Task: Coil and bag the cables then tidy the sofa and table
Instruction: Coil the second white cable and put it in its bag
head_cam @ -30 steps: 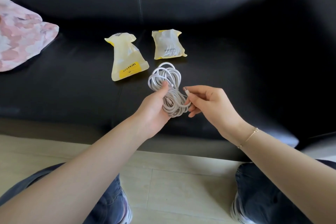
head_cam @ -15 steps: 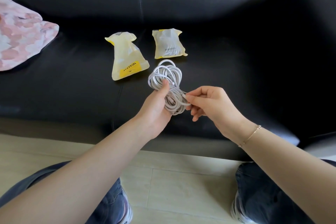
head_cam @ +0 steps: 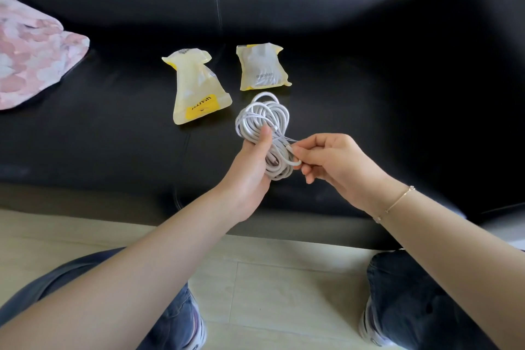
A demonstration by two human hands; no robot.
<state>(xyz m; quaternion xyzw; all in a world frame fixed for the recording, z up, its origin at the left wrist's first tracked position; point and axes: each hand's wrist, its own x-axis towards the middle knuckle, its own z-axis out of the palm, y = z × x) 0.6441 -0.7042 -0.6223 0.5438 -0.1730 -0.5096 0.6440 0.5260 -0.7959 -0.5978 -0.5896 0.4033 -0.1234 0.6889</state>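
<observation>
A coiled white cable [head_cam: 262,116] hangs above the black sofa seat [head_cam: 113,136]. My left hand [head_cam: 251,173] grips the coil at its middle, thumb pressed on top. My right hand [head_cam: 332,162] pinches the cable's loose end at the coil's right side, fingers curled. Behind the coil lie two yellowish plastic bags: the left bag [head_cam: 196,88] has a yellow label and a twisted top, the right bag [head_cam: 262,67] shows a white cable inside.
A pink patterned cushion [head_cam: 31,57] sits at the sofa's left. The sofa's front edge [head_cam: 284,224] runs across below my hands. My knees in blue jeans [head_cam: 412,298] and pale floor tiles [head_cam: 270,278] fill the foreground.
My right hand has shifted slightly right and down, drawing the loose cable end around the coil's side. My left hand keeps its hold on the coil.
</observation>
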